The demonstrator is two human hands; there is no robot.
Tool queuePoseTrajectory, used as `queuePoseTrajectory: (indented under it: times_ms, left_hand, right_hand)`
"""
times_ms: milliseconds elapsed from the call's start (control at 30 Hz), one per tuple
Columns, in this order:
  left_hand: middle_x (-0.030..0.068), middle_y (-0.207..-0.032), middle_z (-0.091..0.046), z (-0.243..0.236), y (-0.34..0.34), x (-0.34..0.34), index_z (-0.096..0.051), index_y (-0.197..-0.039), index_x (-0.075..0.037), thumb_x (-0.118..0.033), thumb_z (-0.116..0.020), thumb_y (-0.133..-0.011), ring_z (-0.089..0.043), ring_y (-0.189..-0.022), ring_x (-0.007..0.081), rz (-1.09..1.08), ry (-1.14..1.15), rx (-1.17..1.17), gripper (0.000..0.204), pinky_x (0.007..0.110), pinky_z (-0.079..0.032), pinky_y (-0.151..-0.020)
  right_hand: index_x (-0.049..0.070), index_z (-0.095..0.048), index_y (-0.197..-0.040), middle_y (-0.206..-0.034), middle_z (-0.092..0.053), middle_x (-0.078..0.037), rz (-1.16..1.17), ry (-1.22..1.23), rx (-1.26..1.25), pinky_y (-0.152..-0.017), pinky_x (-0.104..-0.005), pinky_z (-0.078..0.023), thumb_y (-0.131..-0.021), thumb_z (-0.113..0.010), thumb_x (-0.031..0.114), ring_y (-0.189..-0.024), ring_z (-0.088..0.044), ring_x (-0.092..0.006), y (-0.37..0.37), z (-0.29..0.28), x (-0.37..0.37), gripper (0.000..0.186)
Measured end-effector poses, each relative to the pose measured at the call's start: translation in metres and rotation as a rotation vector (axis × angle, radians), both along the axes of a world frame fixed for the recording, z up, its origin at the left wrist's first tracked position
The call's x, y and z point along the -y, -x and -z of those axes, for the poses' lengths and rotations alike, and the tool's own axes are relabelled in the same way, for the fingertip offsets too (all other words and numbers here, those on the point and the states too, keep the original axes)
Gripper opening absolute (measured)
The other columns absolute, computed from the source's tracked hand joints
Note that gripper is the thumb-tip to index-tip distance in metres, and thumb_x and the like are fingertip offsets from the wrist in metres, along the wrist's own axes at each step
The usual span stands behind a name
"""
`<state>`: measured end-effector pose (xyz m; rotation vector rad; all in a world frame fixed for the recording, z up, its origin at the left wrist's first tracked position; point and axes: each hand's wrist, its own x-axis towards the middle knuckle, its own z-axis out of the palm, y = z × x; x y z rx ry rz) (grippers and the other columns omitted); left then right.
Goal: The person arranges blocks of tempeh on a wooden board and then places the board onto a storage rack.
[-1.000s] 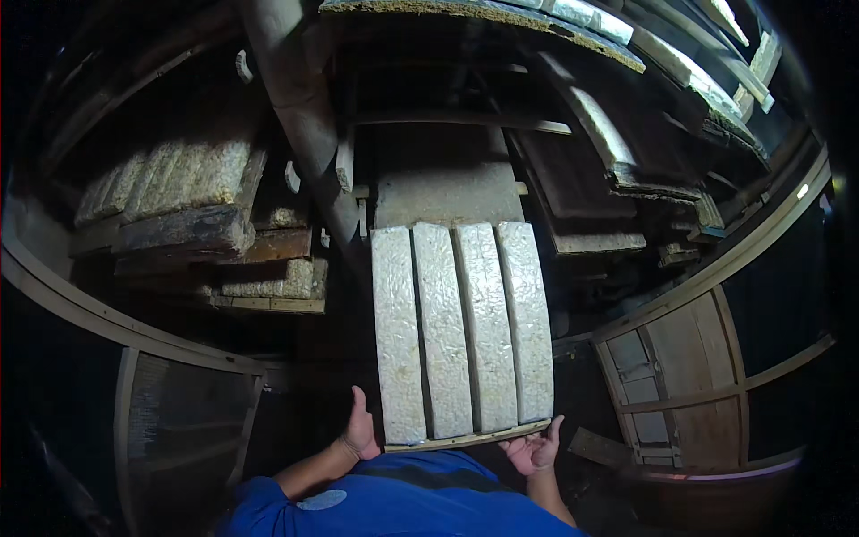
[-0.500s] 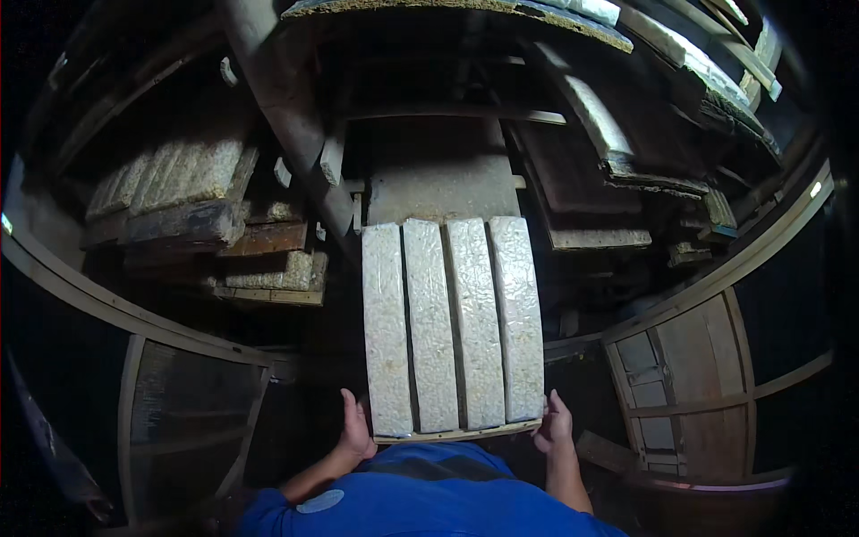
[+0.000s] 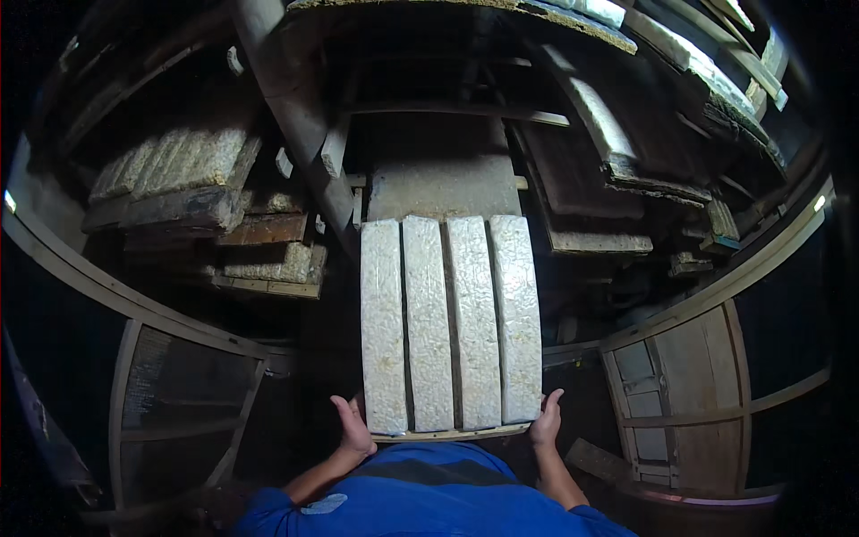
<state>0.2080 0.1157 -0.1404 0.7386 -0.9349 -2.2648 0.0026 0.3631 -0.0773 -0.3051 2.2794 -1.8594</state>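
Note:
A wooden board [image 3: 429, 437] carries several long pale, lumpy bars [image 3: 474, 322] in clear shiny wrapping, lying side by side. My left hand [image 3: 352, 428] grips the board's near left end, its thumb sticking up. My right hand [image 3: 548, 421] holds the near right end, fingers curled at the edge. The board is in front of my blue-clad body, and its far end meets a grey shelf board [image 3: 438, 183] in the middle of the rack.
Shelves with similar bars [image 3: 174, 166] fill the left side; dark boards [image 3: 582, 170] and pale bars line the right. A round post [image 3: 300, 125] rises left of centre. Wooden framed doors [image 3: 684, 394] flank me, and a loaded board [image 3: 465, 7] hangs overhead.
The loaded board has shifted slightly left and away from me over the last second. My right hand has turned from beneath the near edge to the board's right corner.

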Motion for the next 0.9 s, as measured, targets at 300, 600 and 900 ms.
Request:
queuePoseTrajectory:
  times_ms: [300,600,900]
  left_hand:
    - [0.0106,-0.133,-0.056,0.002,-0.006,-0.001,-0.048,-0.136,0.002,-0.085,-0.015,-0.083,-0.052,-0.122,0.0228,-0.030,0.000,-0.156,0.107,0.035,-0.036,-0.107]
    - [0.0120,-0.131,-0.058,-0.013,-0.013,-0.004,-0.047,-0.136,0.003,-0.085,-0.013,-0.083,-0.053,-0.120,0.0228,-0.060,0.043,-0.131,0.108,0.036,-0.038,-0.105]
    - [0.0129,-0.128,-0.059,-0.031,0.007,0.017,-0.047,-0.134,0.005,-0.090,-0.014,-0.078,-0.056,-0.115,0.0246,-0.040,0.016,-0.134,0.115,0.036,-0.041,-0.102]
  right_hand:
    - [-0.006,-0.070,-0.092,-0.084,-0.071,-0.010,0.009,-0.198,-0.127,-0.077,-0.0286,-0.048,-0.102,-0.016,0.058,-0.077,-0.064,-0.0159,-0.006,-0.008,0.000,0.085]
    - [-0.005,-0.070,-0.090,-0.081,-0.071,-0.016,0.049,-0.476,-0.435,-0.076,-0.0356,-0.048,-0.106,-0.017,0.046,-0.073,-0.065,-0.0258,-0.010,-0.005,-0.004,0.075]
    - [-0.002,-0.044,-0.128,-0.088,-0.064,-0.020,-0.039,-0.299,-0.402,-0.075,-0.0433,-0.046,-0.102,-0.034,0.026,-0.081,-0.060,-0.0343,0.026,0.011,-0.009,0.040]
